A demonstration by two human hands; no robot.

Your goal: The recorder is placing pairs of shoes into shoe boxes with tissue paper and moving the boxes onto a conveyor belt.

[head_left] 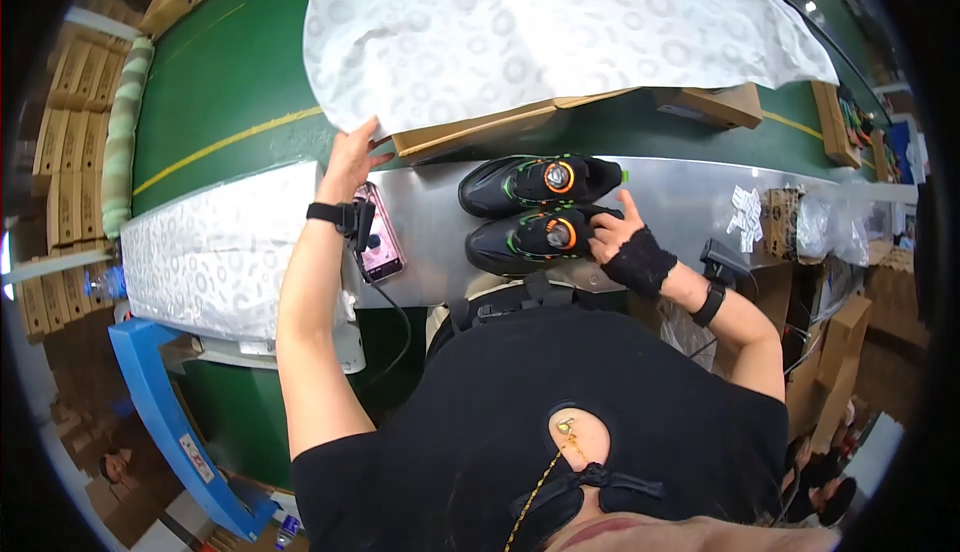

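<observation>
A large white patterned paper sheet (560, 32) spreads across the far side, over the edge of a brown cardboard box (480, 130). My left hand (348, 164) is at the sheet's near left corner, its fingers closed on the paper's edge. Side by side on the metal bench (430, 187) lie two black sneakers with orange and green trim, a far shoe (540, 184) and a near shoe (530, 239), toes to the left. My right hand (625, 244), in a black fingerless glove, grips the near shoe's heel end, with the index finger sticking out.
A phone in a pink case (383, 242) lies by my left wrist, a black cable beside it. At left is a stack of patterned paper (220, 252) near a blue frame (165, 412). Small white packets (744, 217) and clear plastic bags (830, 222) sit at right.
</observation>
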